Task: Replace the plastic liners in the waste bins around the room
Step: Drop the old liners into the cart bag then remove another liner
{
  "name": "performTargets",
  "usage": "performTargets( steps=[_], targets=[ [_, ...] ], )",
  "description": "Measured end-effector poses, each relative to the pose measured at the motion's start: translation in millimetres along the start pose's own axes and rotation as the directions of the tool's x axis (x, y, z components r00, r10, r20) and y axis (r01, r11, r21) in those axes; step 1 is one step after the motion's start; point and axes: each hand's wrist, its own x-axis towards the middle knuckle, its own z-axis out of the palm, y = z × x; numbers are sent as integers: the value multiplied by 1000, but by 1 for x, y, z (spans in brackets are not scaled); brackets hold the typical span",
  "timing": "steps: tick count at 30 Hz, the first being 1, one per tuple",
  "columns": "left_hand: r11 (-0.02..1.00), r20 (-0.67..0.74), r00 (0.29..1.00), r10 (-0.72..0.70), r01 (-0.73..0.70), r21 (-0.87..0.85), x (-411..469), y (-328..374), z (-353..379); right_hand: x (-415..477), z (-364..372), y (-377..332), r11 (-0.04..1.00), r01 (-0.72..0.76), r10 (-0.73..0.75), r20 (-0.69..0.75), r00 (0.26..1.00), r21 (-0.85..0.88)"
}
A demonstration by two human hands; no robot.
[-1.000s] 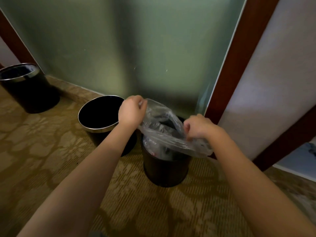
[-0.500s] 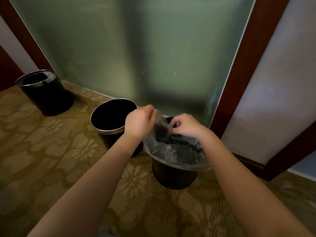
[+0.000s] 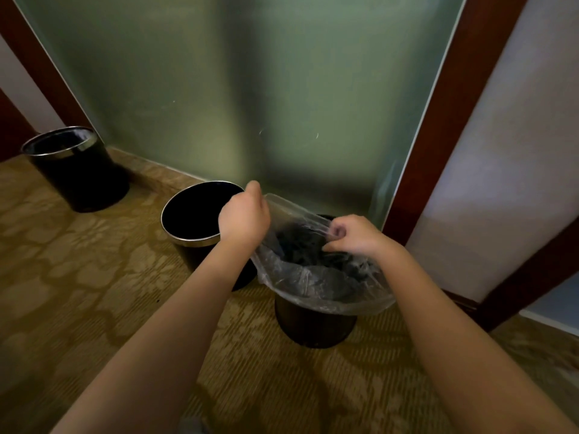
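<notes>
Clear plastic liner (image 3: 319, 278) drapes over the near rim of the rightmost bin (image 3: 313, 328), its raised far edge pinched by the left hand (image 3: 244, 219) and the right hand (image 3: 354, 236), both curled on the film. Fitting seems half done; next, that edge likely needs stretching over the back rim.

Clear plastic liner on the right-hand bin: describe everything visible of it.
The clear plastic liner is thin, transparent, wrinkled film with glossy highlights. It sits mouth-open in the black bin on the right. Its near edge is draped over the bin's rim and hangs outside as a loose skirt. Its far edge is raised above the rim, stretched between the left hand, which grips the higher left part, and the right hand, which pinches the rear edge. Dark shapes show through; contents cannot be told.
</notes>
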Motion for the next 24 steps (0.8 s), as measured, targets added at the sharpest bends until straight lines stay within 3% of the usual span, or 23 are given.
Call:
performTargets(
  steps=[3,5,9,11,13,15,18,21,24],
  targets=[
    [995,190,979,69,-81,57,3,1,2,-3,-17,0,998,-8,21,-199,980,64],
    [979,338,920,196,-201,-23,11,10,6,-5,-31,-9,998,43,-28,-300,953,43],
    [962,470,840,272,-231,-145,24,29,24,-8,-39,-23,987,146,-110,-379,919,69],
    [957,425,858,288,-269,-105,20,33,33,-10,-37,-16,978,139,-87,-305,948,154],
    [961,339,899,278,-266,-80,17,34,33,-14,-31,0,970,64,-41,-100,994,236],
    [980,237,952,196,-183,-77,18,33,28,-19,-22,19,986,-46,38,56,998,160],
    [998,142,988,58,-52,-48,24,31,23,-23,-15,38,991,-134,135,64,989,-13],
    [999,168,985,31,-28,-22,24,27,26,-21,-27,31,992,-90,104,-158,982,93],
    [997,290,954,77,-67,-44,20,30,33,-19,-43,12,996,-16,57,-499,865,88]
  ],
)
